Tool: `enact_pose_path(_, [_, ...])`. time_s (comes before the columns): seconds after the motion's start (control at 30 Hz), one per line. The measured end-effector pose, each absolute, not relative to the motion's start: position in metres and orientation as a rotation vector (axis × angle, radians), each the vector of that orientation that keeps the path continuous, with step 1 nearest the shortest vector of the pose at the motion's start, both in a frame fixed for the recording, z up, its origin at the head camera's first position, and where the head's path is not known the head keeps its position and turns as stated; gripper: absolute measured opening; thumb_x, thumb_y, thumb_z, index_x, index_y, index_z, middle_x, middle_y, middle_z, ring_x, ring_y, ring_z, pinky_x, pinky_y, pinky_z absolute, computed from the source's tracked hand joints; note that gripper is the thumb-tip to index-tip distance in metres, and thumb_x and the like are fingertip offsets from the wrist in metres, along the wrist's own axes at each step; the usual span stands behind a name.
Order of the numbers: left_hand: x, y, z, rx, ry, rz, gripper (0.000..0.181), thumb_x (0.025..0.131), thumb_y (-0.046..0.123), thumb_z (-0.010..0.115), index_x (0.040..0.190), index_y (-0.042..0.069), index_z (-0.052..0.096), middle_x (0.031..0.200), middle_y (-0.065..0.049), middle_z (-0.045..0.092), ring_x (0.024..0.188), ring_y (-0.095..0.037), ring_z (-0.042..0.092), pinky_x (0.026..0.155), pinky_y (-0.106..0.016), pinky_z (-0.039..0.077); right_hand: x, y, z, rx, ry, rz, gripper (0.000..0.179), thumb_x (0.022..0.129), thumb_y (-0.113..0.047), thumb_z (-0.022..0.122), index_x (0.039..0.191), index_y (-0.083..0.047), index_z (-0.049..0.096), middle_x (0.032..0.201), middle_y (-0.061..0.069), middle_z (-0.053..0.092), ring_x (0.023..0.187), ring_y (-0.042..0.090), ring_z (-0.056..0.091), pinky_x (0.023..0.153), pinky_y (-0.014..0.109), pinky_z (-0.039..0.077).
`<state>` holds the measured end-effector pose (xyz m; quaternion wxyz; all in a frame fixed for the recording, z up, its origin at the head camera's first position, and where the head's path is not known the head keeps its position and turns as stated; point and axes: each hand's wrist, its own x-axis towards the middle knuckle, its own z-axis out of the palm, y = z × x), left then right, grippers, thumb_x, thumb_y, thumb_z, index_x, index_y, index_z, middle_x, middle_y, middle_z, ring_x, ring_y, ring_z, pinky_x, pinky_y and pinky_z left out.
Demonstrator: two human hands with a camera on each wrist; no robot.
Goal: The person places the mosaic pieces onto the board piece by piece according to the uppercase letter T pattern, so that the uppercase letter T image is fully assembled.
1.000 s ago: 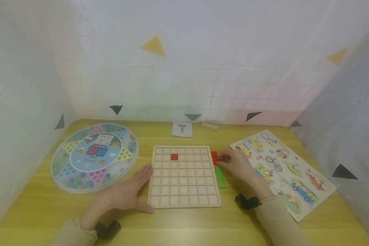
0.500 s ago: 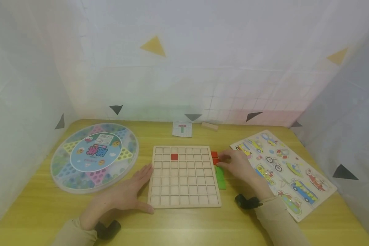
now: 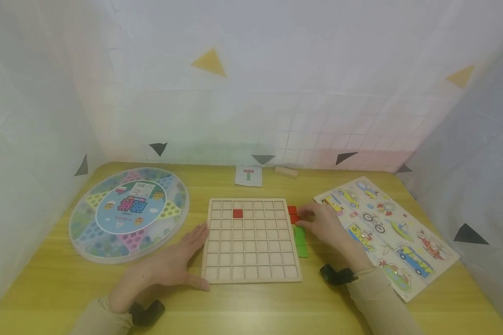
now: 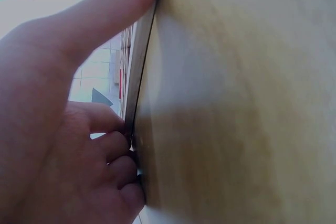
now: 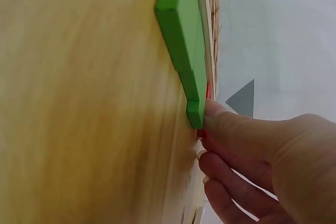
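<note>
Head view: barely any change; the right hand point(image 3: 323, 226) pinches a red tile point(image 3: 293, 219), the left hand point(image 3: 173, 263) spread against the grid board point(image 3: 249, 234). Just one cell remains filled.

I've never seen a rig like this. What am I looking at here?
There is no machine: a person's bare left hand and right hand do the work. The wide pictures come from a camera worn on the head; the two close ones, from cameras on each wrist. On the yellowish wooden table lies a pale wooden grid board with one red square tile set in it. Along its right side are more red tiles and green square tiles. Around the board are a white paper card with a red-and-green T, a small pale wooden block, a round multicoloured game case and a pale wooden picture puzzle. The left hand touches the board's left edge. The right hand pinches one of those red tiles; I cannot tell whether it is lifted.
</note>
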<state>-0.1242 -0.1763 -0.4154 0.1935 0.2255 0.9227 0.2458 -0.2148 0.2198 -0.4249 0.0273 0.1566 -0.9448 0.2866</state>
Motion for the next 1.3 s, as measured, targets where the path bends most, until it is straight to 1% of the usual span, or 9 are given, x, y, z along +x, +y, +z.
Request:
enact_pose_path(0.13, [-0.1242, -0.1764, -0.4158, 0.629, 2.59, 0.686, 0.132, 0.068, 0.07, 0.077, 0.161, 0.009, 0.007, 0.168, -0.013, -0.003, 0.153, -0.04, 0.004, 0.123, -0.056, 0.013, -0.2153, 0.2195, -0.4257, 0.487, -2.914, 0.881, 0.027, 0.084, -0.016, 0.081, 0.109, -0.008, 0.074, 0.102, 0.004, 0.076, 0.101, 0.025, 0.07, 0.093, 0.048, 0.055])
enact_pose_path(0.47, [-0.1242, -0.1779, -0.4164, 0.626, 2.589, 0.699, 0.13, 0.069, 0.07, 0.077, 0.161, 0.009, 0.01, 0.168, -0.012, -0.001, 0.154, -0.038, 0.004, 0.123, -0.056, 0.016, -0.2171, 0.2209, -0.428, 0.474, -2.894, 0.857, 0.035, 0.081, -0.017, 0.084, 0.113, -0.006, 0.074, 0.106, 0.007, 0.075, 0.103, 0.027, 0.069, 0.093, 0.048, 0.055])
enact_pose_path(0.7, [-0.124, -0.1776, -0.4165, 0.631, 2.597, 0.69, 0.13, 0.068, 0.071, 0.076, 0.161, 0.008, 0.01, 0.168, -0.012, -0.001, 0.153, -0.039, 0.005, 0.123, -0.056, 0.016, -0.2166, 0.2204, -0.4287, 0.472, -2.904, 0.87, 0.033, 0.082, -0.016, 0.083, 0.112, -0.006, 0.074, 0.105, 0.006, 0.076, 0.102, 0.025, 0.069, 0.093, 0.047, 0.055])
enact_pose_path(0.93, [-0.1235, -0.177, -0.4152, 0.621, 2.599, 0.685, 0.13, 0.068, 0.07, 0.077, 0.161, 0.009, 0.009, 0.168, -0.013, -0.001, 0.153, -0.04, 0.006, 0.122, -0.057, 0.017, -0.2166, 0.2202, -0.4276, 0.474, -2.903, 0.87, 0.032, 0.082, -0.015, 0.083, 0.112, -0.006, 0.074, 0.104, 0.007, 0.076, 0.101, 0.026, 0.07, 0.093, 0.048, 0.055])
enact_pose_path(1.3, [-0.1239, -0.1773, -0.4163, 0.617, 2.597, 0.687, 0.131, 0.068, 0.071, 0.077, 0.161, 0.01, 0.008, 0.168, -0.013, -0.002, 0.152, -0.042, 0.006, 0.122, -0.057, 0.016, -0.2161, 0.2217, -0.4263, 0.472, -2.913, 0.887, 0.032, 0.084, -0.018, 0.082, 0.113, -0.006, 0.074, 0.105, 0.005, 0.076, 0.102, 0.025, 0.07, 0.093, 0.047, 0.055])
